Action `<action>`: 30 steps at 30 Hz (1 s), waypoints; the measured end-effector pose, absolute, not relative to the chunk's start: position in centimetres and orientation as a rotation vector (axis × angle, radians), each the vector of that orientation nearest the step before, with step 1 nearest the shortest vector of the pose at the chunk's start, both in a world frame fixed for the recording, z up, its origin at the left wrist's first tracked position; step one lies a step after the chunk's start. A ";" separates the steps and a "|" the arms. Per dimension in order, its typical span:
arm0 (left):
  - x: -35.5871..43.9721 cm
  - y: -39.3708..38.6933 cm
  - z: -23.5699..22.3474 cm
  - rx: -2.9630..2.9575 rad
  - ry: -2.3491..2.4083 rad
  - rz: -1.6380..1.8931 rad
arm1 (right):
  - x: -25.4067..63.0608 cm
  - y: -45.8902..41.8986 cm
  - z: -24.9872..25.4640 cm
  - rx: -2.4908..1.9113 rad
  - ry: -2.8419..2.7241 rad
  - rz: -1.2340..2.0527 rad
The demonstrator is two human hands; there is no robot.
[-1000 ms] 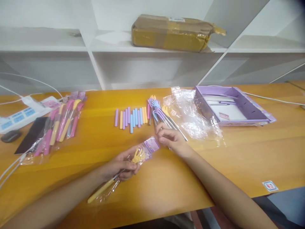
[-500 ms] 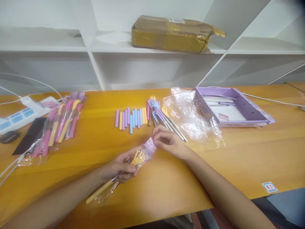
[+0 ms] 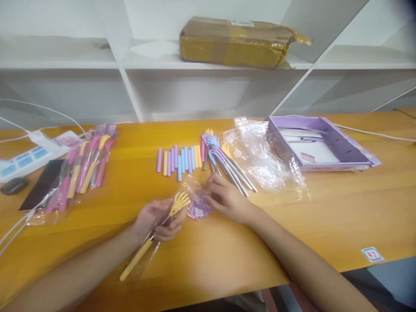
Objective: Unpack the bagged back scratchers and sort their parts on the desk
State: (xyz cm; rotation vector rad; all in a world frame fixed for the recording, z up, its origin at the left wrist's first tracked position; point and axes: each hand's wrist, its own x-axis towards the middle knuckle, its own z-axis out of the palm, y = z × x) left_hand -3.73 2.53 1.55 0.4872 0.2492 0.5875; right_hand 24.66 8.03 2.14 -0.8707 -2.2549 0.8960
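In my left hand [image 3: 160,221] is a back scratcher [image 3: 180,201] with a yellow claw head, a metal rod and a yellow handle, tilted inside a clear plastic bag [image 3: 191,187]. My left fingers wrap round its rod and bag. The fingers of my right hand [image 3: 224,197] pinch the bag's far edge, above the table. Just below that edge, purple printed cards [image 3: 199,210] show between my hands; whether they lie on the table or partly in the bag I cannot tell. Beyond my right hand lies a pile of unwrapped back scratchers [image 3: 224,158] with blue, purple and yellow heads.
Coloured handle tubes [image 3: 182,160] stand in a row behind my hands. Bagged back scratchers [image 3: 86,164] lie left, by a power strip [image 3: 27,158]. Crumpled plastic bags [image 3: 260,160] sit against a purple box [image 3: 357,154] at right. A taped parcel [image 3: 237,43] rests on the shelf.
The yellow claw has shifted up and left, and its bag's end now stretches clear towards my right fingers. The purple print has moved lower, away from my right fingertips.
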 end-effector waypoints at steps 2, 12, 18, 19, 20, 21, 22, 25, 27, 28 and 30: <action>-3.6 2.4 1.6 0.504 0.280 0.539 | 24.5 7.8 2.2 -0.893 -2.310 0.829; -3.3 1.8 0.8 0.562 0.333 0.408 | 22.4 5.4 2.6 -0.674 -2.202 1.211; -3.5 1.6 0.8 0.649 0.341 0.206 | 22.2 5.0 0.4 -0.926 -1.438 0.942; -3.6 1.6 0.9 0.654 0.332 0.195 | 22.4 5.2 -0.1 -0.986 -1.266 0.848; -3.6 1.7 1.0 0.660 0.325 0.191 | 22.6 5.5 -0.5 -1.029 -1.155 0.802; -3.7 1.7 1.1 0.668 0.322 0.191 | 22.7 5.9 -0.8 -1.060 -1.115 0.799; -3.8 1.8 1.1 0.674 0.325 0.191 | 22.9 6.3 -1.0 -1.078 -1.126 0.811; -3.9 1.9 1.3 0.687 0.369 0.180 | 23.6 7.6 -0.7 -1.101 -1.118 0.731; -3.9 2.0 1.3 0.703 0.406 0.161 | 24.2 8.2 -0.1 -1.086 -1.102 0.704; -3.8 2.0 1.2 0.718 0.423 0.143 | 24.5 8.4 0.2 -1.070 -1.139 0.743; -3.8 2.0 1.0 0.750 0.449 0.109 | 24.6 8.4 0.4 -1.020 -1.283 0.872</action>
